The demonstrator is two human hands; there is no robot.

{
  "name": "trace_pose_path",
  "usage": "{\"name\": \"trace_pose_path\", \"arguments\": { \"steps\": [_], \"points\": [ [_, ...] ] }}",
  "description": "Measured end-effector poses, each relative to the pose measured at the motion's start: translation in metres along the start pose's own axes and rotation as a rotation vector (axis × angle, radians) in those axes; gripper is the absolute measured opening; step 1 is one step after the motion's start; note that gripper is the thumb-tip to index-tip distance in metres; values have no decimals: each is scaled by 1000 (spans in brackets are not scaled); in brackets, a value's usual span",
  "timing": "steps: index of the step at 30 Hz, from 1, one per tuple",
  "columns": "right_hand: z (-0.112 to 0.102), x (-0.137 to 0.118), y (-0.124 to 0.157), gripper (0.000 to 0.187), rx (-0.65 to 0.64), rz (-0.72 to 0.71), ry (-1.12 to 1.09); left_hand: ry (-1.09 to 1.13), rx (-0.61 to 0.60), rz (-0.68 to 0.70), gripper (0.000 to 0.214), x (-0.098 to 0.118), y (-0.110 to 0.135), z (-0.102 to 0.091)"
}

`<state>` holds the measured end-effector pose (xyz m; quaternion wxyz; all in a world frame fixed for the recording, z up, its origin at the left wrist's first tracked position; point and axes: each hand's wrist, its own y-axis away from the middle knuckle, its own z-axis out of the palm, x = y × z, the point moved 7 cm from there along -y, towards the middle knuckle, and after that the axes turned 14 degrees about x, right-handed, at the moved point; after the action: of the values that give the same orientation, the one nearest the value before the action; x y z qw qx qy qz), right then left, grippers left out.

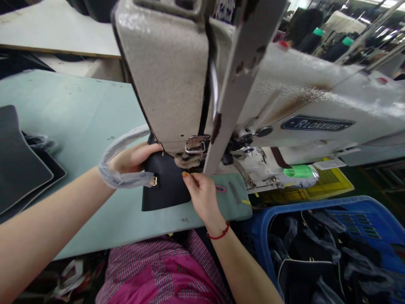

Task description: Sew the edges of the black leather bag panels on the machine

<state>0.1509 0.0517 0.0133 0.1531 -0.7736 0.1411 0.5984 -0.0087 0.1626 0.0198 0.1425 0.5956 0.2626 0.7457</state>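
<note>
Black bag point(166, 185) on desk point(79, 105), at 12 o'clock, under sewing machine point(316, 101); badge point(318, 123) reads roughly "RLONXIANG". Left hand point(133, 158): fingers pressed together on bag top. Right hand point(202, 196): fingers pinching bag edge. Blue crate point(316, 228) at 4 o'clock.

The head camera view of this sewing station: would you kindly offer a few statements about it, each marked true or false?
The left hand holds a black pebbled-leather bag beneath the off-white sewing machine head. True.

The curved bag handle is bare. False: clear plastic wraps it.

The right hand wears a red cord bracelet at its wrist. True.

The blue plastic crate holds white towels. False: it holds dark bags and plastic wrapping.
</note>
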Motion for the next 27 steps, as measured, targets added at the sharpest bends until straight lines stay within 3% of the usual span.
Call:
{"name": "trace_pose_path", "arguments": {
  "steps": [3,6,10,12,15,18,20,24,27],
  "points": [
    [0,8,11,45,-42,113,-81,-54,-38,-104,29,-20,-16,-14],
    [4,19,28,41,-112,286,-205,34,-28,-98,38,-44,-18,-45],
    [6,24,42,40,-167,381,-315,402,-2,-134,67,-94,22,-85],
    [6,23,44,40,-186,380,-338,531,-123,-90,79,-109,55,-78],
    [5,22,44,41,-191,364,-334,524,-234,-49,78,-123,91,-44],
    [3,21,45,42,-187,353,-307,389,-150,-52,60,-130,94,-14],
    [1,19,47,39,-189,311,-248,283,-56,-40,51,-131,87,-8],
    [-3,15,51,29,-191,209,-94,70,96,156,54,-121,78,-17],
    [-4,14,52,32,-186,211,-103,-34,154,176,56,-120,79,-24]
  ]
}}
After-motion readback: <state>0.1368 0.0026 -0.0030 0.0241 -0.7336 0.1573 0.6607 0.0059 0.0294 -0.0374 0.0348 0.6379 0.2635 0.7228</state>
